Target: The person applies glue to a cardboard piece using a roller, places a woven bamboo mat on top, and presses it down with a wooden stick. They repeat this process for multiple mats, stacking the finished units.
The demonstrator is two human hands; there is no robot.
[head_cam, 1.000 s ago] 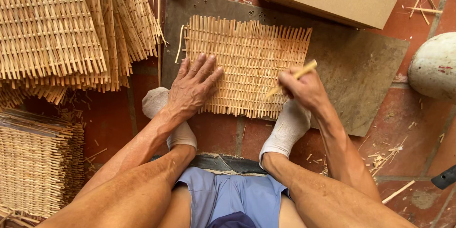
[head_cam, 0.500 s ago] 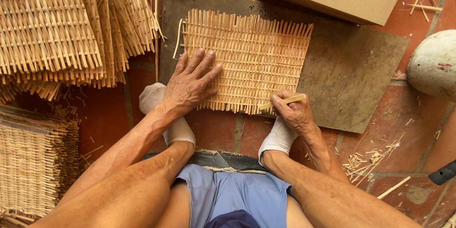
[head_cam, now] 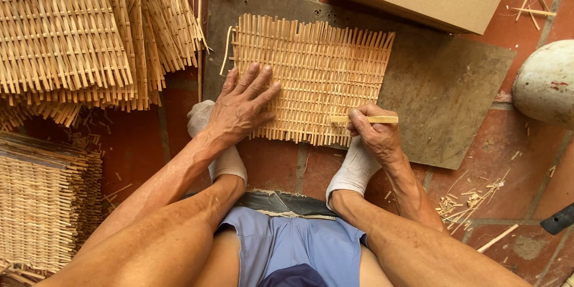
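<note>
Mat (head_cam: 317, 78): light, stiff, brittle weave on the board (head_cam: 442, 89).
Left hand (head_cam: 242, 107): flat, open, pressing the mat's near-left corner.
Right hand (head_cam: 373, 131): pinching a stick (head_cam: 366, 119) at the mat's near edge (best gripped there).

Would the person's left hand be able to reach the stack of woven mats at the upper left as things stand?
Probably yes. The left hand lies flat on the woven mat, and the stack of woven mats sits just to its left with only bare floor between.

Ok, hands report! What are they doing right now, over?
Left hand flat on woven mat, fingers spread. Right hand pinching a thin stick at mat's lower right edge. Mat lies on dark board. Nothing blocking.
</note>
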